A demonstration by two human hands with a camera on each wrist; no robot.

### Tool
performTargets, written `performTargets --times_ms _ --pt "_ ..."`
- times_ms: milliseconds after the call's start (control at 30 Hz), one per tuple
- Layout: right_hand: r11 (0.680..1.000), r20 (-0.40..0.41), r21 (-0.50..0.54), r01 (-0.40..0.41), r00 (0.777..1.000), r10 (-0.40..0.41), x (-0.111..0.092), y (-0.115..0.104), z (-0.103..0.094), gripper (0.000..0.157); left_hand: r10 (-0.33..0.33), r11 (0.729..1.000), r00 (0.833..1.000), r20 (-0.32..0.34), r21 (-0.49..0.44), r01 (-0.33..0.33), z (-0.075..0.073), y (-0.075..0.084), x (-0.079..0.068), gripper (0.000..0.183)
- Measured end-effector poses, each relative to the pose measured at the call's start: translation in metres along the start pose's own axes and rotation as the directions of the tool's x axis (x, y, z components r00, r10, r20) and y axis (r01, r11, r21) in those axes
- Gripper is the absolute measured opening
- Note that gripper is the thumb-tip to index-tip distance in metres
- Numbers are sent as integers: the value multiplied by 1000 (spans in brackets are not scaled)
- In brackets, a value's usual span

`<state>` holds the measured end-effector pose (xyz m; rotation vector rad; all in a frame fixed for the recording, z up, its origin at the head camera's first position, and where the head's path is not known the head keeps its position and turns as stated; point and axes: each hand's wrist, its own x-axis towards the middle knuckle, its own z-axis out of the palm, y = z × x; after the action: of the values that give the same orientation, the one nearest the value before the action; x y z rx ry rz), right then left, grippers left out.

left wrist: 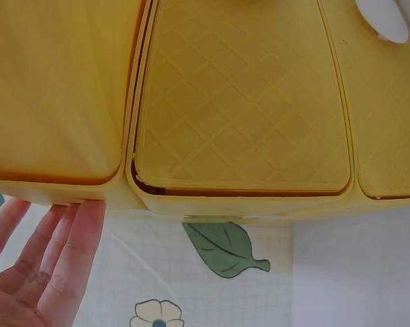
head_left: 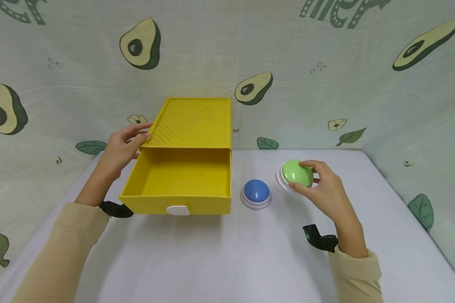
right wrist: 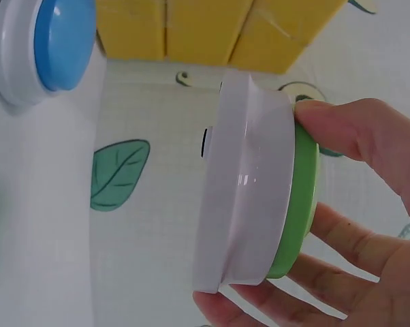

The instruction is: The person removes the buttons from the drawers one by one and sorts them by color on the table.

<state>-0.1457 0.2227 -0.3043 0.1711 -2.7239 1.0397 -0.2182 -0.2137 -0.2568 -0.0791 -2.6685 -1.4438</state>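
A yellow drawer box [head_left: 197, 122] stands left of the middle with its top drawer [head_left: 197, 204] pulled out; the drawer has a white knob. My left hand [head_left: 123, 147] rests its fingertips against the box's upper left side, and in the left wrist view its fingers [left wrist: 82, 238] look fairly straight along that wall. In my right hand [head_left: 327, 189] is a green dome push button [right wrist: 304, 197] with a white base, held by thumb and fingers at its rim. The right wrist view shows it tipped up, off the table. Nearby on the table sits a blue push button [head_left: 256, 191].
Behind the white table [head_left: 250, 261] hangs a pale cloth [head_left: 197, 46] printed with avocados and leaves. Two lower drawer fronts [left wrist: 246, 102] of the box show closed in the left wrist view. Both wrists wear black straps [head_left: 320, 240].
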Motion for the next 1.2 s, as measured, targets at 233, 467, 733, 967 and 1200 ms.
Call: performTargets --times_ms 233,467,733,967,1200 --pt "999 73 -9 -49 996 50 8 18 9 64 -13 1000 1000 -1 6 13 -1 1 0 52" --pt "999 134 -14 -52 990 53 14 35 20 62 -22 1000 1000 -7 16 22 0 0 1 53" --pt "1000 165 -17 -16 986 18 17 51 30 58 -22 999 1000 -11 23 22 0 0 0 52" --pt "999 197 -46 -18 980 26 19 66 40 56 -22 999 1000 -15 30 22 0 0 0 52" --pt "998 219 -51 -27 975 37 19 72 46 57 -22 999 1000 -13 23 22 0 1 0 52"
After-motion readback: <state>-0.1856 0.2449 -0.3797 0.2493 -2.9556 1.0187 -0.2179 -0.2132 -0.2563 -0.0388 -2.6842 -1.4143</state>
